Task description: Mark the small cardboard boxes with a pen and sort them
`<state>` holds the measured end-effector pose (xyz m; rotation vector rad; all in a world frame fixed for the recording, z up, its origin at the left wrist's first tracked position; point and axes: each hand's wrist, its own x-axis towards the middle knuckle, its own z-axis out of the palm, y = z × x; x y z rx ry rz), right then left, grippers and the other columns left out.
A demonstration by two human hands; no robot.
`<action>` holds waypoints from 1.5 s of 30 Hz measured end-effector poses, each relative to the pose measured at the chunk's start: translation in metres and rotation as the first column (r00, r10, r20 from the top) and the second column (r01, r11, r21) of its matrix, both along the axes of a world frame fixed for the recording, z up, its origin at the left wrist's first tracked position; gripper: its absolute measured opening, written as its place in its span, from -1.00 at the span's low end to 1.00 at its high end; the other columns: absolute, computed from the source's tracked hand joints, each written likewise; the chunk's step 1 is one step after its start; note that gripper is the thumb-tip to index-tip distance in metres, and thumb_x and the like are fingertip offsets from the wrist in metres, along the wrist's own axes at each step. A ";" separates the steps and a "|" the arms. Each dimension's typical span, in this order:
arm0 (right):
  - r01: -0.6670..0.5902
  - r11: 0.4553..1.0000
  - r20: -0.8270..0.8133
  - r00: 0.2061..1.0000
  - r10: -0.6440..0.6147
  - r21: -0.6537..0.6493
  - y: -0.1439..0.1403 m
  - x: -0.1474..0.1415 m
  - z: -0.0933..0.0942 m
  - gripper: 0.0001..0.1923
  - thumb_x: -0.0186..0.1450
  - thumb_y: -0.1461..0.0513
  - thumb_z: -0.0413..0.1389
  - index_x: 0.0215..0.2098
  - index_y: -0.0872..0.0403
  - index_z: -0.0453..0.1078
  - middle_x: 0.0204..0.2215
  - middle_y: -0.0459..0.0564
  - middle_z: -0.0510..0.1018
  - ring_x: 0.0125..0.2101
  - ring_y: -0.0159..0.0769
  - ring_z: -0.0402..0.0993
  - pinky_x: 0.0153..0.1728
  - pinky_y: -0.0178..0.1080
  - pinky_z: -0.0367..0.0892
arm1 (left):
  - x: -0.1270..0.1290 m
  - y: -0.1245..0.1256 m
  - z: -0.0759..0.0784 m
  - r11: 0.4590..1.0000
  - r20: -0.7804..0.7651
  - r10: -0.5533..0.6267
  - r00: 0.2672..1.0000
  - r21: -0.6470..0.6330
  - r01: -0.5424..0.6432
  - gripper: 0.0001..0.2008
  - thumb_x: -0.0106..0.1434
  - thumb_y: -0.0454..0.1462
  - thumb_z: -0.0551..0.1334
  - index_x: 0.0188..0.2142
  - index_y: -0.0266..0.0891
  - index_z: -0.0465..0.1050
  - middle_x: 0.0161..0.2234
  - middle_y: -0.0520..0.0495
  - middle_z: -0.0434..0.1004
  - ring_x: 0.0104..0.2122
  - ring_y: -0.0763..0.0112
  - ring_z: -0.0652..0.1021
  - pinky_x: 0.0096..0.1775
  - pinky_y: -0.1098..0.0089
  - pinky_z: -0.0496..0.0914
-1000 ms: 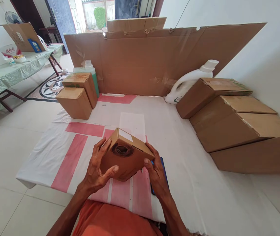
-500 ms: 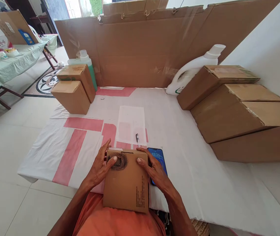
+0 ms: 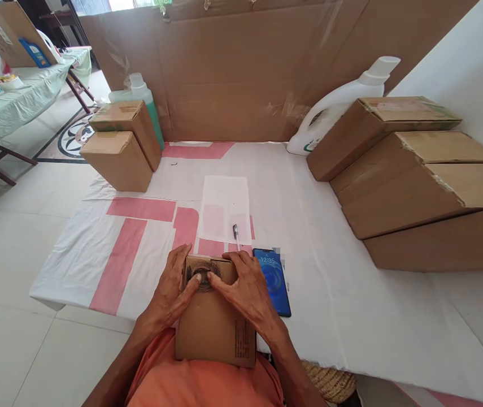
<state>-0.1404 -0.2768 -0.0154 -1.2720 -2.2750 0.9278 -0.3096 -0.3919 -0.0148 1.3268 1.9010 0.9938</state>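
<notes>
Both hands, left hand [image 3: 172,292] and right hand [image 3: 241,286], are pressing fingertips flat onto the closed brown cardboard box [image 3: 214,328]'s dark scribbled circle [image 3: 203,272]; nothing opened yet.

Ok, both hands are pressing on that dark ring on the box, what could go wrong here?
The cardboard box overhangs the table edge onto the lap, so pressing from the left hand and right hand might tip it. The smartphone lies beside the right hand and could get knocked; the pen may roll.
</notes>
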 end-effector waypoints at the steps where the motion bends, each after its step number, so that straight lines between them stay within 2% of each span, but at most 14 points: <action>1: 0.023 1.000 0.018 1.000 -0.023 0.010 -0.001 -0.001 -0.001 -0.65 0.21 0.08 0.31 -0.07 0.02 0.53 -0.11 0.11 0.60 -0.04 0.10 0.49 0.10 0.14 0.37 | 0.001 0.000 0.000 1.000 -0.010 0.009 1.000 -0.004 -0.009 -0.41 0.48 -0.15 0.17 0.43 -0.05 0.09 0.38 -0.26 0.19 0.37 0.05 0.30 0.30 -0.09 0.32; 7: 0.082 0.996 0.068 0.994 -0.084 0.029 -0.003 -0.008 -0.007 -0.66 0.18 0.08 0.29 -0.13 0.07 0.53 -0.14 0.15 0.60 -0.07 0.15 0.45 0.03 0.11 0.41 | -0.001 0.006 -0.006 1.000 -0.036 -0.006 0.999 0.013 0.007 -0.50 0.48 -0.19 0.14 0.37 -0.04 0.17 0.22 -0.20 0.37 0.15 0.16 0.51 0.18 0.02 0.45; 11: 0.084 0.996 0.086 0.992 -0.087 0.036 -0.005 -0.010 -0.008 -0.65 0.18 0.09 0.28 -0.14 0.10 0.54 -0.15 0.20 0.59 -0.06 0.18 0.44 0.04 0.15 0.39 | -0.003 0.008 -0.013 1.000 -0.035 0.004 0.999 0.028 -0.003 -0.51 0.43 -0.26 0.15 0.33 -0.08 0.24 0.19 -0.19 0.42 0.13 0.15 0.53 0.15 0.04 0.47; 14: 0.055 0.997 -0.020 0.998 -0.056 -0.061 0.001 -0.002 -0.005 -0.63 0.23 0.03 0.26 -0.07 0.04 0.53 -0.07 0.15 0.61 -0.02 0.13 0.47 0.07 0.13 0.39 | -0.003 0.007 -0.015 0.999 -0.027 0.035 0.999 0.020 -0.035 -0.51 0.41 -0.26 0.17 0.32 -0.09 0.26 0.19 -0.20 0.42 0.13 0.14 0.53 0.15 0.04 0.47; 17: 0.079 0.981 -0.152 0.983 -0.107 -0.180 0.021 0.015 -0.003 -0.60 0.45 -0.07 0.04 0.02 -0.01 0.48 -0.02 0.07 0.62 -0.04 -0.03 0.53 -0.02 -0.02 0.44 | -0.006 0.004 -0.014 0.999 -0.006 0.038 0.999 0.018 -0.037 -0.53 0.45 -0.19 0.17 0.31 -0.10 0.25 0.19 -0.21 0.41 0.12 0.14 0.54 0.15 0.02 0.47; 19: 0.158 0.982 -0.068 0.984 -0.165 -0.102 0.038 0.026 -0.006 -0.57 0.52 -0.06 -0.09 -0.09 0.00 0.49 -0.13 0.07 0.62 -0.11 -0.07 0.53 -0.11 -0.07 0.42 | -0.009 0.001 -0.013 0.999 0.033 0.045 0.998 0.019 -0.046 -0.53 0.45 -0.13 0.19 0.31 -0.10 0.26 0.20 -0.23 0.41 0.12 0.12 0.54 0.14 0.01 0.48; 22: 0.174 0.983 0.122 0.976 -0.179 0.050 0.058 0.029 -0.019 -0.69 0.47 0.04 0.00 -0.29 0.01 0.46 -0.27 0.10 0.55 -0.14 0.01 0.46 -0.19 -0.06 0.37 | -0.014 -0.004 -0.013 0.997 0.120 0.080 0.989 0.001 -0.081 -0.51 0.41 -0.07 0.25 0.26 -0.11 0.31 0.16 -0.23 0.45 0.11 0.09 0.55 0.10 0.02 0.50; 26: 0.115 0.992 0.208 0.970 -0.123 0.053 0.064 0.013 -0.040 -0.89 0.33 0.22 0.14 -0.37 -0.01 0.43 -0.28 0.16 0.55 -0.11 0.07 0.45 -0.22 -0.08 0.33 | -0.018 -0.010 -0.017 0.995 0.208 0.098 0.973 -0.026 -0.094 -0.45 0.36 -0.04 0.31 0.26 -0.12 0.29 0.18 -0.25 0.44 0.14 0.07 0.54 0.14 0.01 0.46; 30: 0.133 0.991 0.244 0.961 -0.131 0.009 0.060 0.000 -0.047 -0.75 0.24 0.33 0.15 -0.54 -0.04 0.27 -0.41 0.17 0.55 -0.24 0.05 0.51 -0.33 -0.12 0.27 | -0.018 -0.014 -0.021 0.995 0.273 0.091 0.958 -0.052 -0.079 -0.33 0.32 -0.06 0.35 0.33 -0.12 0.19 0.24 -0.28 0.37 0.22 0.03 0.49 0.20 -0.03 0.42; 33: 0.189 0.981 0.216 0.961 -0.175 -0.045 0.063 0.004 -0.040 -0.71 0.23 0.31 0.13 -0.58 -0.06 0.17 -0.58 0.04 0.47 -0.45 -0.05 0.49 -0.43 -0.16 0.20 | -0.018 -0.016 -0.023 0.996 0.310 0.076 0.948 -0.066 -0.058 -0.23 0.29 -0.10 0.38 0.38 -0.11 0.10 0.30 -0.31 0.31 0.25 0.00 0.47 0.23 -0.05 0.40; 36: 0.281 0.958 0.126 0.954 -0.272 -0.062 0.068 0.017 -0.021 -0.83 0.34 0.21 0.05 -0.43 -0.05 0.23 -0.59 -0.06 0.49 -0.55 -0.16 0.48 -0.46 -0.20 0.25 | -0.016 -0.015 -0.023 0.996 0.356 0.062 0.933 -0.080 -0.035 -0.18 0.28 -0.12 0.40 0.41 -0.09 0.07 0.32 -0.32 0.30 0.25 0.01 0.48 0.25 -0.06 0.39; 39: 0.347 0.914 -0.284 0.873 -0.396 -0.208 0.063 0.027 0.003 -0.84 0.38 0.09 0.08 -0.30 -0.04 0.23 -0.54 -0.13 0.52 -0.58 -0.26 0.49 -0.51 -0.26 0.31 | -0.012 -0.008 -0.021 0.996 0.442 0.037 0.896 -0.084 0.000 -0.15 0.25 -0.12 0.42 0.41 -0.07 0.06 0.30 -0.29 0.35 0.24 0.01 0.49 0.25 -0.05 0.40; 42: 0.163 0.885 -0.657 0.614 -0.437 -0.436 0.037 0.025 0.019 -0.76 0.32 0.06 0.22 -0.30 -0.03 0.28 -0.52 -0.17 0.51 -0.62 -0.33 0.46 -0.57 -0.30 0.31 | -0.007 0.001 -0.020 0.997 0.519 -0.009 0.855 -0.065 0.049 -0.13 0.22 -0.11 0.45 0.41 -0.04 0.08 0.27 -0.26 0.40 0.22 0.00 0.51 0.22 -0.02 0.43; 45: -0.009 0.849 -0.707 0.558 -0.435 -0.529 -0.001 0.016 0.020 -0.80 0.35 0.08 0.23 -0.32 -0.01 0.36 -0.48 -0.16 0.52 -0.60 -0.34 0.49 -0.54 -0.27 0.38 | -0.002 0.009 -0.022 0.993 0.559 -0.073 0.826 -0.040 0.114 -0.12 0.22 -0.12 0.46 0.41 -0.02 0.07 0.25 -0.24 0.42 0.18 0.01 0.54 0.19 0.01 0.45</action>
